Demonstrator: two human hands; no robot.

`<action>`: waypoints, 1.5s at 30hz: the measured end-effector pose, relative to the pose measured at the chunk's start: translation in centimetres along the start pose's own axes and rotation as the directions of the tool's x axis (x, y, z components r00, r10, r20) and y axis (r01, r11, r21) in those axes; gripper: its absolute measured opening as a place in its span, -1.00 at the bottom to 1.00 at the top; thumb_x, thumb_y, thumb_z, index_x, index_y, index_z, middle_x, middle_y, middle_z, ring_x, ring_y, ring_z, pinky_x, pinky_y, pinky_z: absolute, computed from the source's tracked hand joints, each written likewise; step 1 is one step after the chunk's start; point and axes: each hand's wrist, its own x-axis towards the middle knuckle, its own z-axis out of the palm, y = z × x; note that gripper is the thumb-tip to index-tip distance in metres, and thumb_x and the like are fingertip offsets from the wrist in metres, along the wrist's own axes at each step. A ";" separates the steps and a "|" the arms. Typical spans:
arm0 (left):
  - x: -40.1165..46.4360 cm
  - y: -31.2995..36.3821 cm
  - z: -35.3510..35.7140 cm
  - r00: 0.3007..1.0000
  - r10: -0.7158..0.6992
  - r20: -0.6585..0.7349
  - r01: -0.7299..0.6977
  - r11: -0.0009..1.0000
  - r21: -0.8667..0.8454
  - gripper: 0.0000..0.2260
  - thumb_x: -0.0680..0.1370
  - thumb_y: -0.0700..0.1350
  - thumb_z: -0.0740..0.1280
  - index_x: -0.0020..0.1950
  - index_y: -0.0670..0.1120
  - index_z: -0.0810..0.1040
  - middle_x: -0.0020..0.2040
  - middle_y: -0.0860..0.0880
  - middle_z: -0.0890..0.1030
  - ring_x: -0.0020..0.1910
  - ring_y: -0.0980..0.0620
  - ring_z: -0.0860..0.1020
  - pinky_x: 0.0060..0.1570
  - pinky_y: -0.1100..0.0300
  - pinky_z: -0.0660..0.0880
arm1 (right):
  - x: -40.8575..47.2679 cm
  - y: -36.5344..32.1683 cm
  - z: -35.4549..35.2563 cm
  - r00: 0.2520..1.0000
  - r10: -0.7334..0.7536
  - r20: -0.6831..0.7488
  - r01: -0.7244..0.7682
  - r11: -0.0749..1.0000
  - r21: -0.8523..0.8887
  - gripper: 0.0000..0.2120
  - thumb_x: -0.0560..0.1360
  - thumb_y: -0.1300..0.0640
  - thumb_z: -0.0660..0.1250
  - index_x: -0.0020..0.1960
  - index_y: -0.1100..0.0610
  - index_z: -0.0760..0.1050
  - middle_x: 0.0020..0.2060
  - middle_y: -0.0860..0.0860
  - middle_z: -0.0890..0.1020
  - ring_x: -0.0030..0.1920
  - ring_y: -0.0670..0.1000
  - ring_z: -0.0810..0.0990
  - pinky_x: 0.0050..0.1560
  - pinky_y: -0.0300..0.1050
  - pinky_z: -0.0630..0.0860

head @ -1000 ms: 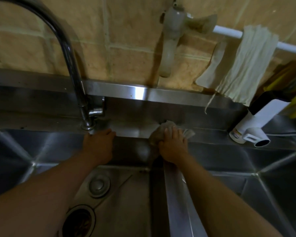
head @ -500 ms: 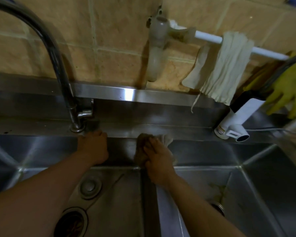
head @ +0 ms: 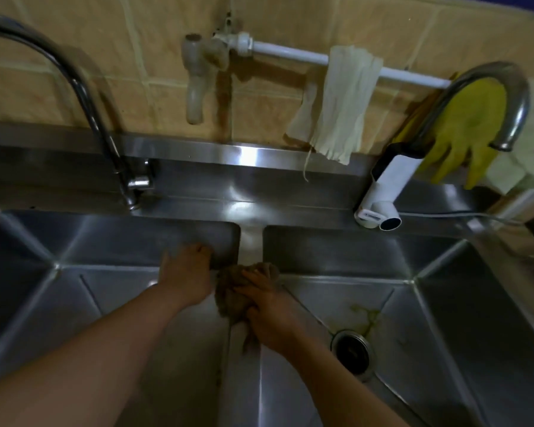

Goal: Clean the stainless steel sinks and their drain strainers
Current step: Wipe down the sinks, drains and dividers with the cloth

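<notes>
Two steel sinks (head: 111,306) lie under me, split by a divider (head: 249,241). My right hand (head: 270,306) grips a brown cloth (head: 228,291) on it; my left hand (head: 187,277) rests with loose fingers at nine o'clock. The right basin's strainer (head: 353,349) shows yellowish stains (head: 364,315) at twelve o'clock. Behind is a tiled wall (head: 154,72).

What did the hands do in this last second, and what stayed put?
The right hand dragged the brown cloth from the back ledge toward the person along the divider between the two sinks, and keeps gripping it. The left hand came off the back rim and now sits lower inside the left sink. Nothing was let go. The taps and the hanging rag did not move.
</notes>
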 end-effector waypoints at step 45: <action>-15.4 25.5 -1.8 0.960 -0.111 0.256 0.269 0.134 -0.954 -0.77 0.59 -0.33 0.11 -0.09 -0.01 0.42 -0.09 -0.14 0.54 -0.24 -0.04 0.57 -0.45 0.16 0.52 | -20.0 6.9 -18.9 0.850 0.364 0.382 -0.456 0.871 0.184 -0.93 0.44 0.03 0.42 -0.09 0.00 0.60 -0.09 0.04 0.70 -0.08 0.00 0.68 0.00 -0.15 0.58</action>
